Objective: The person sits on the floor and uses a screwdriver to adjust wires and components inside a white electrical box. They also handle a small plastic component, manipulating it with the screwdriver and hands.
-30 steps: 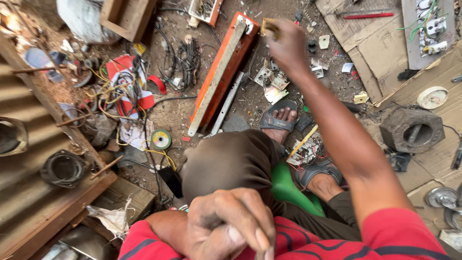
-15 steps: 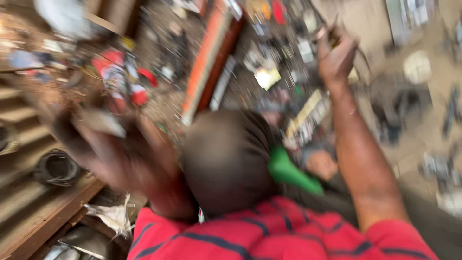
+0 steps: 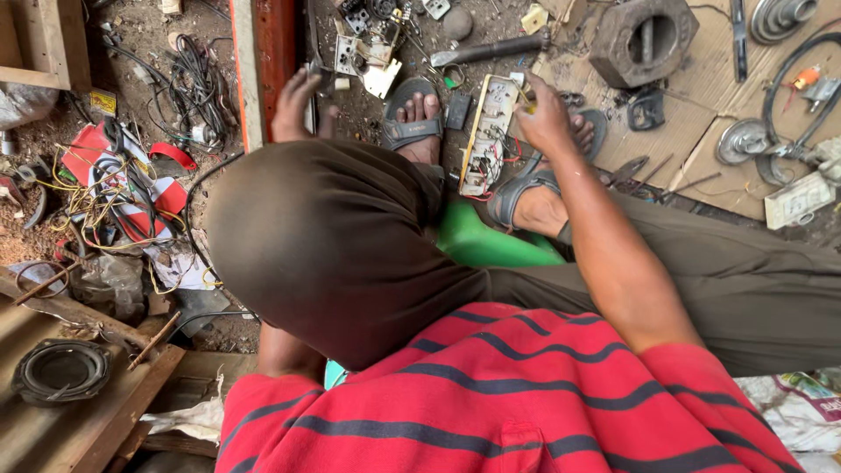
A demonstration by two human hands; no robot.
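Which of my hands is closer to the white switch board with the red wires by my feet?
Right. The right hand rests on the upper end of the white switch board. The left hand is well off to its left, beyond the sandalled foot, beside the orange metal bar.

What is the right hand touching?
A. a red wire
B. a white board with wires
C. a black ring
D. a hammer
B: the right hand rests on the top end of the long white board, which has coloured wires on it and lies between the two sandalled feet.
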